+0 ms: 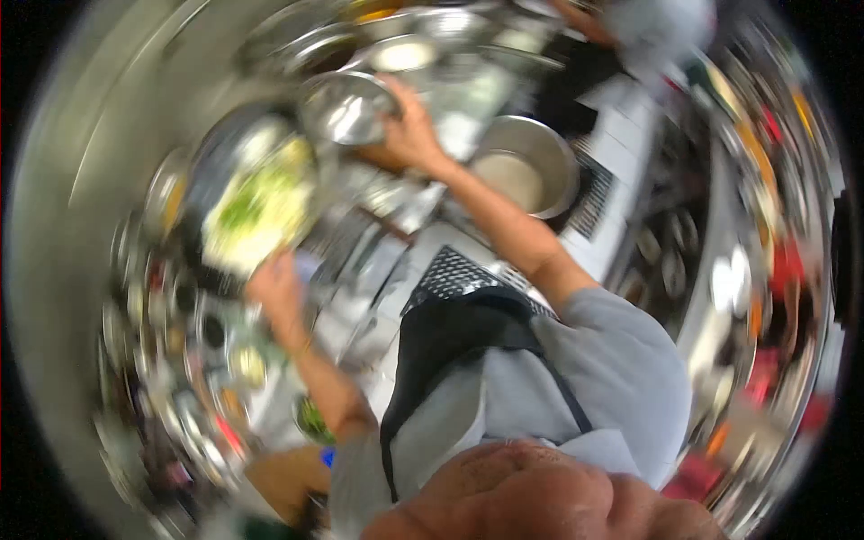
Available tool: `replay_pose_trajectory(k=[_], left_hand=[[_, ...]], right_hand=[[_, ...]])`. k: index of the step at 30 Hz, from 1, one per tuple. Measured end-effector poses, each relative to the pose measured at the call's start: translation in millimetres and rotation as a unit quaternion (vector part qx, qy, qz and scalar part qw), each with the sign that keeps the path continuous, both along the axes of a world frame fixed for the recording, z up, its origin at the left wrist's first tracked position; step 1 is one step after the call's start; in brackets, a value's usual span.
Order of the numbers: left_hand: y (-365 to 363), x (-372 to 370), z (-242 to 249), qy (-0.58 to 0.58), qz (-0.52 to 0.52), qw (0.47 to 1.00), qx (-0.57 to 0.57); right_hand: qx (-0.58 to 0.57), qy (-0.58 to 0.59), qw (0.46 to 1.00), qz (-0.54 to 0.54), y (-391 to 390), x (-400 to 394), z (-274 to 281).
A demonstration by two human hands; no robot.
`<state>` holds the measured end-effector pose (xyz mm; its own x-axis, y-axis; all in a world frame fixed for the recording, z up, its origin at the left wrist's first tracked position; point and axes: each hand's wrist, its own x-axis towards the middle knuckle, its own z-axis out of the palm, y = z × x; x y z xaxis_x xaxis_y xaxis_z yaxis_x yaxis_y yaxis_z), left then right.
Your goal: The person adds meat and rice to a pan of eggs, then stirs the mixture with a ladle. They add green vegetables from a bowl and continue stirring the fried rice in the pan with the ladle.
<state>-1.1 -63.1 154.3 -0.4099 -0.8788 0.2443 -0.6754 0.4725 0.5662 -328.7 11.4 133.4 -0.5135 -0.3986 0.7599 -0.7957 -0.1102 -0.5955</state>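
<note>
A dark wok [209, 180] at the upper left holds pale food [261, 211] with chopped greens on it. My left hand [274, 283] is at the wok's near edge, close to the food. Motion blur smears its fingers, so its grip is unclear. Farther forward, my right hand [409, 126] grips the right side of a shiny metal bowl [346, 108], just right of the wok. The bowl's contents cannot be made out. To the right of that hand stands a large metal pot [558, 166] with something pale inside.
Several bowls, one with pale contents [403, 56], stand along the far side. Another person [657, 36] is at the upper right. Blurred dishes line the left, near a small bowl of greens [313, 419]. A perforated dark mat [450, 273] lies before my apron.
</note>
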Motion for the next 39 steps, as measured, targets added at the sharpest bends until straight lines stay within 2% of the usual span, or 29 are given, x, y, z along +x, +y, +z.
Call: replay_pose_trajectory(k=[1, 2, 3, 4, 6, 7, 8, 9, 11, 12, 14, 15, 16, 17, 20, 21, 22, 24, 26, 28, 29, 30, 34, 39], left_hand=[[-11, 3, -11, 0.003, -0.003, 1.000, -0.031], [-20, 7, -23, 0.005, -0.005, 0.998, -0.063], [-27, 3, -30, 0.029, 0.015, 0.987, -0.157], [-27, -2, -19, -0.001, 0.014, 0.996, -0.090], [-17, -7, -5, -0.058, 0.041, 0.984, -0.163], [-12, -13, -4, -0.035, 0.049, 0.987, -0.149], [-10, -19, -1, -0.058, 0.048, 0.986, -0.146], [-9, -20, 1, -0.082, 0.050, 0.985, -0.144], [-4, -27, 4, -0.098, 0.048, 0.983, -0.147], [-3, -29, 3, -0.098, 0.050, 0.982, -0.151], [-4, -36, -1, -0.094, 0.054, 0.982, -0.158], [-2, -41, 1, -0.095, 0.055, 0.981, -0.161], [0, -44, 3, -0.096, 0.058, 0.980, -0.163], [2, -44, 4, -0.099, 0.065, 0.979, -0.164], [-34, -32, -18, -0.114, 0.058, 0.968, -0.216], [-37, -32, -19, -0.113, 0.064, 0.969, -0.210], [-35, -35, -17, -0.125, 0.070, 0.966, -0.214], [-56, -24, -31, -0.130, 0.043, 0.964, -0.229], [-46, -27, -26, -0.119, 0.040, 0.969, -0.215], [-45, -29, -28, -0.091, 0.051, 0.973, -0.205], [-48, -27, -30, -0.116, 0.066, 0.968, -0.215], [-47, -28, -31, -0.138, 0.078, 0.962, -0.222], [-34, -38, -25, -0.035, 0.106, 0.962, -0.248], [-48, -32, -24, -0.013, 0.090, 0.980, -0.178]], right_hand=[[0.018, -0.198, 0.980, 0.019, 39, -15, -8], [0.049, -0.455, 0.884, 0.098, 96, -23, 21], [-0.010, -0.488, 0.873, 0.000, 150, -51, -9], [-0.090, -0.514, 0.845, -0.120, 242, -82, -51], [-0.273, -0.564, 0.759, -0.178, 362, -98, -97], [-0.303, -0.560, 0.730, -0.249, 427, -97, -110], [-0.318, -0.544, 0.693, -0.351, 491, -91, -125], [-0.344, -0.537, 0.658, -0.400, 561, -83, -149], [-0.470, -0.483, 0.579, -0.459, 662, -50, -157], [-0.537, -0.483, 0.498, -0.480, 732, -45, -198], [-0.594, -0.438, 0.456, -0.498, 814, -23, -225], [-0.603, -0.421, 0.476, -0.482, 829, -14, -225], [-0.610, -0.406, 0.497, -0.465, 830, -6, -212], [-0.615, -0.421, 0.431, -0.509, 825, -16, -200], [-0.539, -0.532, 0.580, -0.301, 765, -39, -173], [-0.497, -0.569, 0.629, -0.186, 728, -50, -156], [-0.444, -0.597, 0.665, -0.064, 680, -62, -128], [-0.367, -0.606, 0.695, 0.125, 569, -66, -45], [-0.271, -0.475, 0.779, 0.305, 487, -64, 37], [-0.243, -0.326, 0.740, 0.535, 431, -59, 110], [-0.222, -0.261, 0.716, 0.608, 412, -53, 140], [-0.198, -0.218, 0.709, 0.641, 399, -44, 165], [-0.113, -0.102, 0.725, 0.672, 351, 4, 233], [-0.063, -0.056, 0.764, 0.640, 268, 74, 266]])
